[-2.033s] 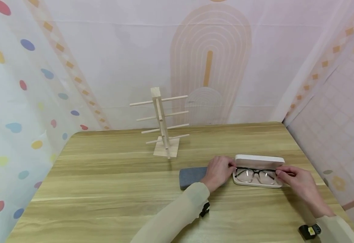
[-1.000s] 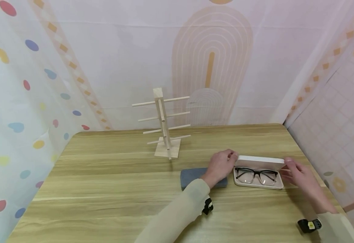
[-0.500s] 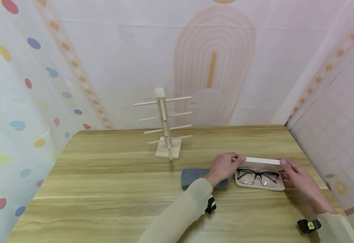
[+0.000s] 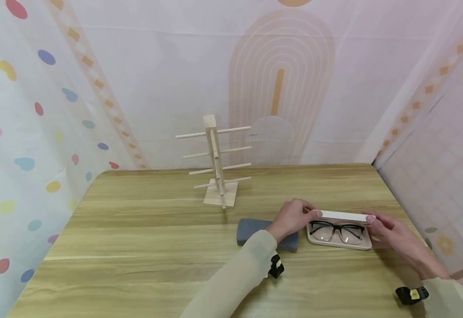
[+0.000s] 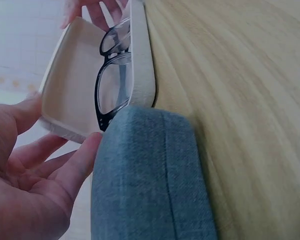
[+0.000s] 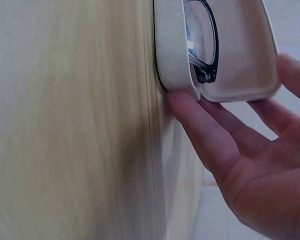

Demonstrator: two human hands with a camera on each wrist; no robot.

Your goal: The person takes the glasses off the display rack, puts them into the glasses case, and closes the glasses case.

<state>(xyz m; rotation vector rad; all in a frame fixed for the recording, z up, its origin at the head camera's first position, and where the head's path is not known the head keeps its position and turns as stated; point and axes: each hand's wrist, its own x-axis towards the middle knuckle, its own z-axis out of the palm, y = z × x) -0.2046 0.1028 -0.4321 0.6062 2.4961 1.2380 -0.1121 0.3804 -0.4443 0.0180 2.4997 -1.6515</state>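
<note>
A pale glasses case [image 4: 339, 244] lies at the table's right with its lid [image 4: 343, 216] partly raised. In it rest black-framed glasses [image 4: 336, 227], lenses facing me. At the lid's left corner my left hand [image 4: 295, 217] holds the edge between thumb and fingers. My right hand [image 4: 397, 237] grips the right corner with its thumb on the lid's front edge. In the right wrist view, one of that hand's fingers [image 6: 202, 122] touches the end of the case base. A blue-grey fabric glasses case [image 5: 150, 175], closed, sits under my left wrist.
A wooden display stand [image 4: 215, 163] with several crossbars stands at the back, left of both cases. The wooden table [image 4: 136, 247] ends at a patterned curtain [image 4: 176, 66] behind and at the sides. Both wrists carry small black cameras [image 4: 276, 266].
Both hands have moved from the glasses' two ends to the lid's corners. The lid has tilted forward and down over the glasses, which stay in the case.
</note>
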